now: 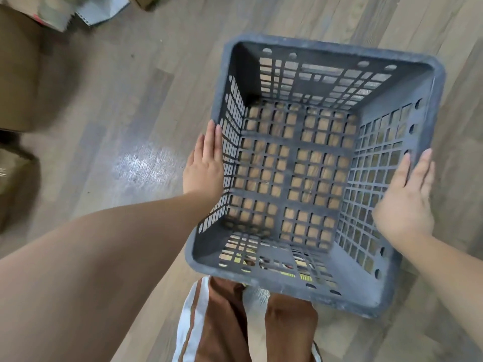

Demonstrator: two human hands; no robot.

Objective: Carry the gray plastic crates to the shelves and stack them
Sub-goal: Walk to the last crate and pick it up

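An empty gray plastic crate [324,291] with latticed walls and floor fills the right half of the head view, seen from above, slightly tilted and raised off the floor in front of my legs. My left hand [203,165] lies flat against the outside of its left wall, fingers straight. My right hand [405,199] presses flat on the right rim and wall. The crate is clamped between the two palms. No shelves are in sight.
Wood-plank floor [136,100] lies all around, with a shiny patch at the centre left. Brown cardboard boxes [18,74] stand along the left edge. Loose packaging and paper [86,9] lie at the top left. My legs in brown shorts [222,322] are below the crate.
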